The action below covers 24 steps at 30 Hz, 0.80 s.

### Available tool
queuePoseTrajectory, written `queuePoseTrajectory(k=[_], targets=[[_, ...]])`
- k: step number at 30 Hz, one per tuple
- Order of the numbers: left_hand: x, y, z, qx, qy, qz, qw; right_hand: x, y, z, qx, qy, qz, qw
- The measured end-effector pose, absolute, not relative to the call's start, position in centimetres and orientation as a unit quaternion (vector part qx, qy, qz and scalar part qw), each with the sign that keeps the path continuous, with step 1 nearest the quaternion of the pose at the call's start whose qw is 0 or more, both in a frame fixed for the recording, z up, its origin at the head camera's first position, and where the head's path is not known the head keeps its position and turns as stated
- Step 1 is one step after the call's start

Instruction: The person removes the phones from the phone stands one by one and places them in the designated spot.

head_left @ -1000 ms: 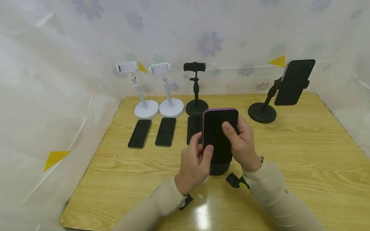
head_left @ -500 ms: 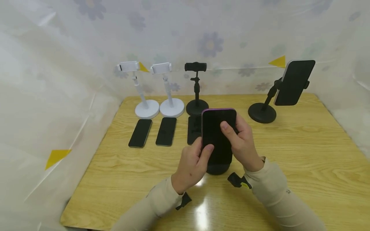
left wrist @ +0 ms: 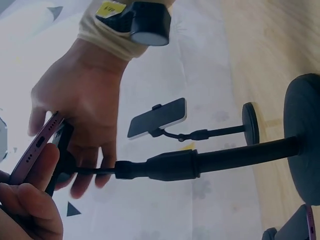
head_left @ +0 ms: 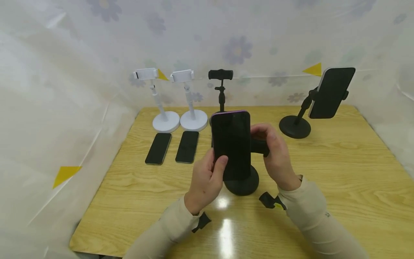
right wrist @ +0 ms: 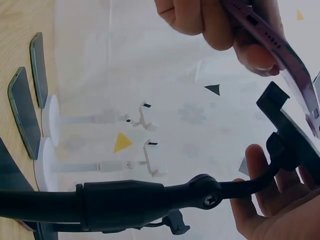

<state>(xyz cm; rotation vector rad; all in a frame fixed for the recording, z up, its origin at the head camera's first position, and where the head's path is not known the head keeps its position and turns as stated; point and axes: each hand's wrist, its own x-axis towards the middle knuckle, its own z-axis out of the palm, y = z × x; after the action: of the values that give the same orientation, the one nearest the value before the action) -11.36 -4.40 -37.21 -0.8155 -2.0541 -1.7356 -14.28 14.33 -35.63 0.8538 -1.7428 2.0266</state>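
Observation:
In the head view my left hand [head_left: 205, 181] grips a black-screened smartphone [head_left: 231, 144] with a purple edge, thumb on the front. The phone is upright before a black phone stand, whose round base [head_left: 244, 185] rests on the table. My right hand [head_left: 276, 154] curls its fingers about the stand's clamp [head_left: 260, 146], right of the phone. In the right wrist view the phone's purple edge [right wrist: 280, 50] is apart from the near end of the clamp [right wrist: 290, 130]. The left wrist view shows the stand's pole [left wrist: 225, 159] and my right hand [left wrist: 90, 105] behind the clamp.
Two white phone stands [head_left: 166, 121] [head_left: 194, 120] stand at the back left, with two phones [head_left: 158, 148] [head_left: 187, 146] lying before them. A black stand [head_left: 221, 75] is partly hidden by the held phone. At the right, another black stand [head_left: 295, 126] holds a phone [head_left: 333, 92].
My left hand has moved the phone left and slightly up, off the clamp. The right hand has let go of the phone and now holds the clamp, which has come into view.

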Motion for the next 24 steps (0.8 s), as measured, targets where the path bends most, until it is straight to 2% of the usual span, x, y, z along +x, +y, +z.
queuePoseTrajectory(k=[6,11,17,24], targets=[[-11.5,-5.1,-36.5,-0.282,-0.705,-0.626,0.178,-14.7,15.0,-35.9,0.307,-0.609,0.71,0.175],[-11.4,-5.5,-36.0,-0.267,-0.711,-0.623,0.188,-15.0,16.2,-36.9,0.319,-0.563,0.747,0.155],[-11.1,-5.9,-35.9,-0.263,-0.716,-0.619,0.188,-15.0,17.5,-39.3,0.277,-0.563,0.768,0.132],[-10.8,-6.1,-35.7,-0.264,-0.713,-0.625,0.174,-14.3,17.5,-42.7,0.23,-0.629,0.728,0.147]])
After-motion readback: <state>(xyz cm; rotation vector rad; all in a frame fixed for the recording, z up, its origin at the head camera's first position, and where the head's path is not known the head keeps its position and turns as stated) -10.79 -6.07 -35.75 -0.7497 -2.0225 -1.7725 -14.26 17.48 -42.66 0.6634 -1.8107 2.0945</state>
